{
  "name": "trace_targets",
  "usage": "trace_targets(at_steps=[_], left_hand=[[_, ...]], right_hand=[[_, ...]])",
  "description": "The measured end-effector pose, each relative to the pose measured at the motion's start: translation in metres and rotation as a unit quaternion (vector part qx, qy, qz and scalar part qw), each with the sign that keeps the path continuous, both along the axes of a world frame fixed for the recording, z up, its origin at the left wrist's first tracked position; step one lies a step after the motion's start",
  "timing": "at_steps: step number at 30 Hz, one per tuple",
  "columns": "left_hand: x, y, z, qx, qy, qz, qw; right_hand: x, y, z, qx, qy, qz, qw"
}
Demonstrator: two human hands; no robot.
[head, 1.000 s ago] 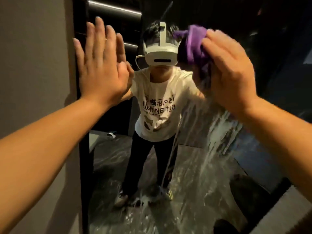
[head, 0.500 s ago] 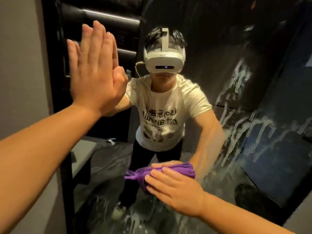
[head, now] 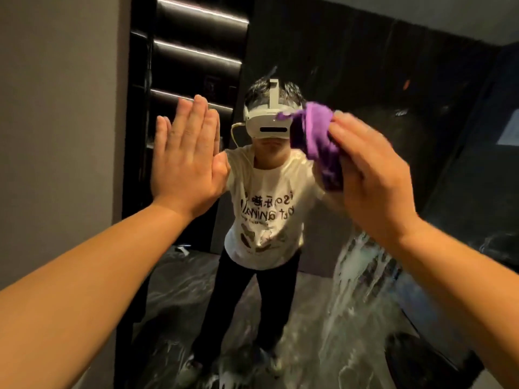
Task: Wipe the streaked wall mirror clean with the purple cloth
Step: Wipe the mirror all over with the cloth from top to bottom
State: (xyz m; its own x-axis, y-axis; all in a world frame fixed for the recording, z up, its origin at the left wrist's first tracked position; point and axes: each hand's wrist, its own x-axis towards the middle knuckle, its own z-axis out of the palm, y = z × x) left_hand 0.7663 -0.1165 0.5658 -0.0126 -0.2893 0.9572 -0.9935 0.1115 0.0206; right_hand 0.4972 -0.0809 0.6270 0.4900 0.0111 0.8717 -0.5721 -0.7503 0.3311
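The purple cloth [head: 320,144] is bunched in my right hand [head: 373,178], whose grip is closed around it, and I press it flat on the glass of the mirror [head: 365,66] in the upper middle part, so that the whole palm gives pressure on the wipe. My left hand [head: 188,161] is fully open and holds nothing; it lies with the palm against the glass just beside the mirror's left edge, I think to steady my body while I lean. White streaks [head: 362,265] run down below the cloth toward the lower right corner, and more smears lie along the bottom edge, so much is not yet cleaned. Toward the right edge and downward nothing blocks my stroke; to the left, my own resting hand limits it.
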Motion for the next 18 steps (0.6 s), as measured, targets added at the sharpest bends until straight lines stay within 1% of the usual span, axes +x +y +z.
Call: trace_targets(at_steps=[2, 4, 6, 8, 10, 12, 13, 14, 16, 17, 18], left_hand=[[0.001, 0.001, 0.001, -0.001, 0.002, -0.011, 1.0], [0.001, 0.002, 0.001, -0.008, 0.01, -0.032, 0.999], [0.001, 0.003, 0.002, -0.023, 0.027, -0.056, 0.998], [0.002, 0.003, 0.002, -0.041, 0.057, -0.085, 0.994], [0.004, 0.005, 0.002, -0.058, 0.091, -0.132, 0.985], [0.007, 0.009, 0.002, -0.06, 0.118, -0.178, 0.975], [0.009, 0.011, 0.003, -0.058, 0.117, -0.188, 0.973], [0.012, 0.012, 0.003, -0.055, 0.107, -0.183, 0.976], [0.016, 0.015, 0.002, -0.041, 0.071, -0.149, 0.985], [0.017, 0.015, 0.002, -0.03, 0.058, -0.136, 0.989], [0.016, 0.015, 0.003, -0.019, 0.053, -0.13, 0.99]], right_hand=[[0.012, -0.007, 0.057, -0.081, -0.039, -0.042, 0.995], [0.031, -0.024, 0.096, -0.114, -0.039, -0.089, 0.989], [0.06, -0.034, 0.118, -0.119, -0.01, -0.113, 0.986], [0.083, -0.038, 0.111, -0.139, 0.06, -0.151, 0.977], [0.092, -0.036, 0.07, -0.143, 0.166, -0.165, 0.962], [0.081, -0.026, 0.002, -0.099, 0.271, -0.121, 0.95], [0.069, -0.024, -0.039, -0.07, 0.316, -0.094, 0.941], [0.054, -0.025, -0.08, -0.044, 0.358, -0.078, 0.929], [0.023, -0.026, -0.151, 0.004, 0.434, -0.081, 0.897], [0.012, -0.024, -0.174, 0.024, 0.457, -0.077, 0.886], [0.004, -0.021, -0.189, 0.048, 0.465, -0.06, 0.882]])
